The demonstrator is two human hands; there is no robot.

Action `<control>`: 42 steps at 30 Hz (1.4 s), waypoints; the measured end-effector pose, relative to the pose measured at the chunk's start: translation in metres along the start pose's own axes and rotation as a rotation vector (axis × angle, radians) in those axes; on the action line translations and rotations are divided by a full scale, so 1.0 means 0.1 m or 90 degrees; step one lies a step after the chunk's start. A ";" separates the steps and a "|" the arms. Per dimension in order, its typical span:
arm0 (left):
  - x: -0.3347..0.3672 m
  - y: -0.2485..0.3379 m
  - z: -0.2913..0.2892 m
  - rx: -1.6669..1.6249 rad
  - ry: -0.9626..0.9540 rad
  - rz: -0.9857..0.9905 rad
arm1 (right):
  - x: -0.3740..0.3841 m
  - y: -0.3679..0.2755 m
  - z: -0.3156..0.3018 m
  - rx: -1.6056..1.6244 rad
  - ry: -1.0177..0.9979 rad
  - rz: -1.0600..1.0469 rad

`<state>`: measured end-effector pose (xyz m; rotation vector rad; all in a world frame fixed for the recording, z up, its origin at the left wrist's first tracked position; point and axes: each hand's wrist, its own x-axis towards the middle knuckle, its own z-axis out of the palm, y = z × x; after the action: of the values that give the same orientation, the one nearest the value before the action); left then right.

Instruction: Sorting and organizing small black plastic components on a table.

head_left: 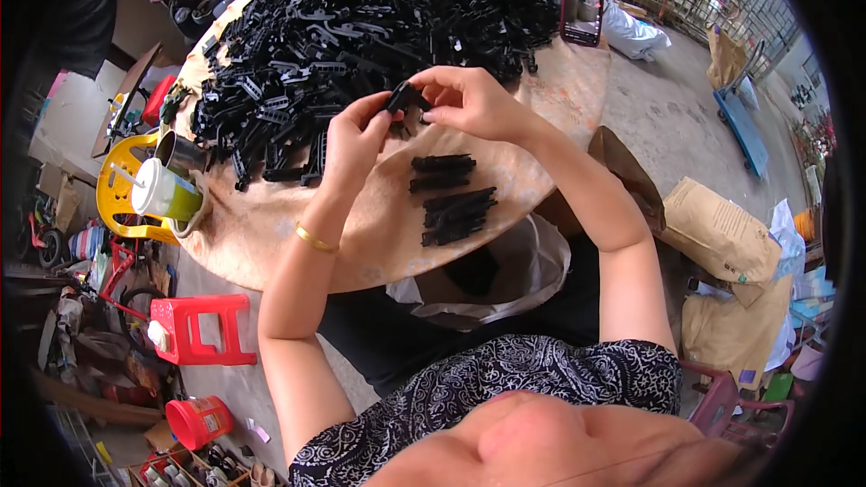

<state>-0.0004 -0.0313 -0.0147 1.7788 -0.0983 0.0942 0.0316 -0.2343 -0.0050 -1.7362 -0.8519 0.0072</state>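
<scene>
Both my hands meet over a round table (271, 234) and grip one small black plastic part (408, 96) between their fingertips. My left hand (356, 131) pinches its lower left end, and my right hand (465, 99) holds its upper right end. Just beyond them spreads a large heap of black plastic parts (379, 18). Nearer to me on the tabletop lie several black pieces in a loose row (451, 198). A gold bangle circles my left wrist.
A cup with a green base (164, 191) and a metal mug (180, 151) stand at the table's left edge. A phone (583, 4) is propped at the far right. An open white bag (505, 280) hangs below the table's near edge. Red stool (200, 328) and brown sacks (722, 234) on the floor.
</scene>
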 end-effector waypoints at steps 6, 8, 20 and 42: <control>-0.01 0.09 -0.05 0.039 0.013 -0.052 | 0.04 0.13 0.04 -0.147 -0.050 -0.106; -0.02 0.08 -0.06 -0.010 -0.025 -0.050 | 0.02 0.15 0.09 -0.145 -0.004 -0.114; -0.12 0.14 0.04 0.241 0.023 0.117 | -0.06 0.09 0.10 -0.104 0.071 -0.056; -0.12 0.15 0.02 0.123 -0.088 0.157 | -0.13 0.11 0.06 -0.067 0.033 -0.058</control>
<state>-0.0144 -0.0365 -0.0026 1.9586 -0.4212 0.1636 0.0254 -0.2372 -0.0211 -1.7870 -0.9058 -0.1448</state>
